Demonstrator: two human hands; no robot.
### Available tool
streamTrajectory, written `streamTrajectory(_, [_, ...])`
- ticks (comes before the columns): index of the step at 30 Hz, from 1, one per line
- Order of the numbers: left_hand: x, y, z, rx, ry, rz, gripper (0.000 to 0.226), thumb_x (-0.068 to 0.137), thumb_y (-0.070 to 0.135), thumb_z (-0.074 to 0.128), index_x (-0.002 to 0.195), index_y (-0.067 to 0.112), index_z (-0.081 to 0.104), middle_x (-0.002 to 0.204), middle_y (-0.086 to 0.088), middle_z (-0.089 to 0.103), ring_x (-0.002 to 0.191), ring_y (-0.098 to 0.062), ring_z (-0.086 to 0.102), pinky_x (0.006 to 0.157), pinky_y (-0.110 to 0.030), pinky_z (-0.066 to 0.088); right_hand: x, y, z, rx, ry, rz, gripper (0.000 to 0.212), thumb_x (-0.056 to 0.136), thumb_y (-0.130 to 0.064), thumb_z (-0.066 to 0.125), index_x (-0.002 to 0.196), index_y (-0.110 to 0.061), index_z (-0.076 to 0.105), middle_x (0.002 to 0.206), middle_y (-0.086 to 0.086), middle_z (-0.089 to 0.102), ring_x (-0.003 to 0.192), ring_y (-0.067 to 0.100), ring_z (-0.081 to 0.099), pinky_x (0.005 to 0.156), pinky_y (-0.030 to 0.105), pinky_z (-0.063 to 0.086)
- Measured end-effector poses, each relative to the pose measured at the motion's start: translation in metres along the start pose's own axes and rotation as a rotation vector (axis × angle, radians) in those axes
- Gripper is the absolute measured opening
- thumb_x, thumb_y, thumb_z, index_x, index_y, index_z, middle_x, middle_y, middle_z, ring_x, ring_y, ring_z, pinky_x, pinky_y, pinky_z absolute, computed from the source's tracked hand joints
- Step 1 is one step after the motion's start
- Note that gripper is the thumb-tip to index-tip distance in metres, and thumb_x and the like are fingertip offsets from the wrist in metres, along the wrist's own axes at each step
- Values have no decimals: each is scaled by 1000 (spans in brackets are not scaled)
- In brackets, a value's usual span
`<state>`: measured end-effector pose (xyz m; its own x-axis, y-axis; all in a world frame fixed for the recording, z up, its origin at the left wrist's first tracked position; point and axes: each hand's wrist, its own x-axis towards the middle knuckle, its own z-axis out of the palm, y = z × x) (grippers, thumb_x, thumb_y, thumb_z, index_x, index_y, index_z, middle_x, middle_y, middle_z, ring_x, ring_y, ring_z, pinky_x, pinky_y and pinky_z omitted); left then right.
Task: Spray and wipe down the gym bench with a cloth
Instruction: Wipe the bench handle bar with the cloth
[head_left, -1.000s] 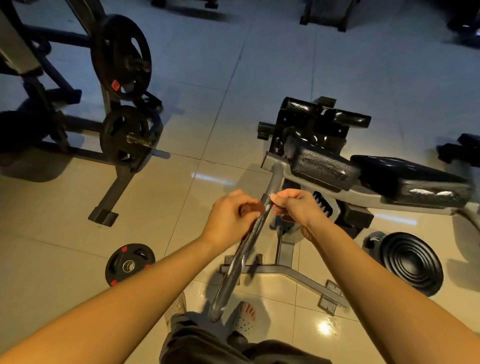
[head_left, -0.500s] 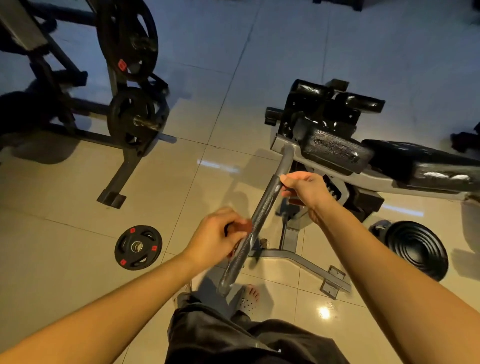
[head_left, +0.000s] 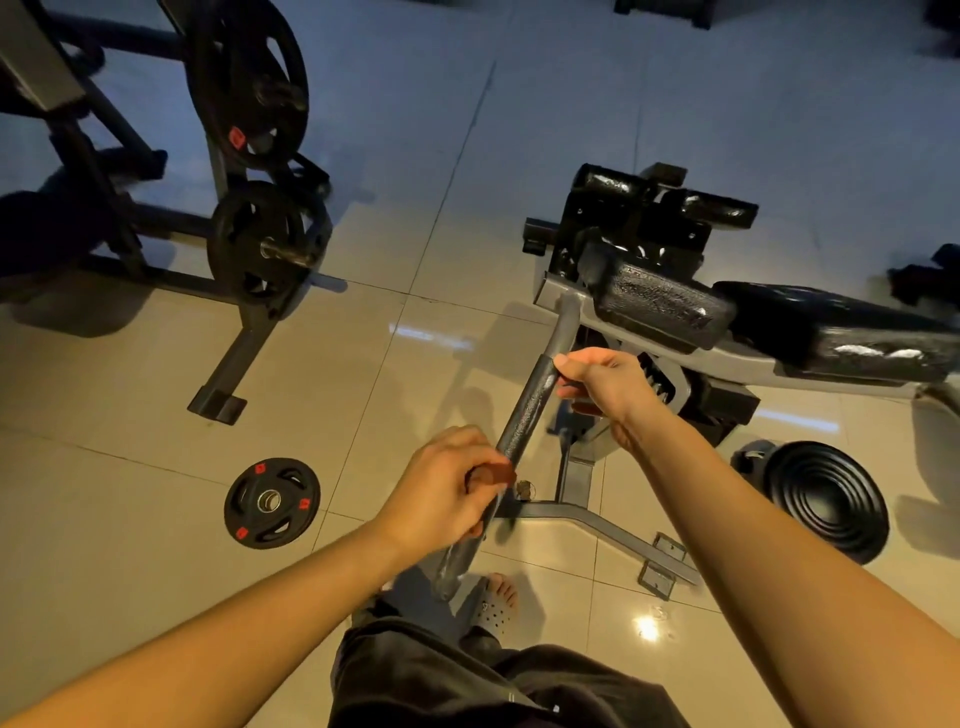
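The left grip (head_left: 441, 486) pinches a small reddish-brown cloth (head_left: 494, 474) against the dark textured metal handle bar (head_left: 530, 410) at centre frame. The right grip (head_left: 605, 382) is curled round the same bar higher up, just below the black padded gym bench (head_left: 670, 309) at right centre.
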<state>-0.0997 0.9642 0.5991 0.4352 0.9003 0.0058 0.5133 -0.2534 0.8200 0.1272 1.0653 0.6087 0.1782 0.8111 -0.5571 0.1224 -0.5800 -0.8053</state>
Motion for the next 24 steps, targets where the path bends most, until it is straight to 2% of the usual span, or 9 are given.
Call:
streamTrajectory(4, [69,19,-2,34,183,-40,19,89,17,77,107,21,76,97,9,63,92,-6,59,88,-28,53,4,2,-2,-11,-15,1,27,90,-28,76,103,-3,75,101,13,76,78,15,69,84,38,56])
streamTrajectory(7, [41,4,-9,-18,60,-59,24,89,14,78,110,24,75,99,13,62,96,-9,62,87,-26,55,7,3,-4,-38,-18,-18,28,90,-30,76,102,-4,75,92,8,75,72,10,66,76,34,54])
streamTrajectory(10, [-20,-14,-12,-104,-50,-139,27,89,3,76,111,19,77,99,16,61,95,-11,65,79,-19,56,8,5,-6,-30,-34,-27,27,91,-30,75,102,-5,76,91,5,74,72,8,65,72,30,51])
streamTrajectory(14, [-12,-5,0,65,59,-6,27,89,6,75,111,21,76,98,15,60,95,-3,59,84,-15,48,10,10,-3,-20,-28,-25,24,91,-29,76,98,-6,76,85,4,72,63,6,64,70,32,50])
streamTrajectory(17, [57,12,2,76,196,15,20,89,11,76,107,19,76,95,12,62,92,-5,60,84,-25,53,11,7,-3,-29,-25,-12,24,90,-28,78,98,-5,76,84,4,72,60,6,64,68,31,48])
streamTrajectory(20, [104,15,-6,75,242,-36,17,88,11,77,103,18,75,92,7,63,88,-8,61,82,-34,56,10,2,-6,-13,-28,-1,23,89,-27,79,100,-7,77,92,4,76,79,13,69,71,31,50])
streamTrajectory(24, [44,1,-5,78,87,29,25,88,7,76,109,20,76,100,13,63,97,-7,62,88,-23,52,12,0,-12,-23,-55,-6,21,88,-25,79,102,-10,77,102,4,76,98,16,68,74,31,52])
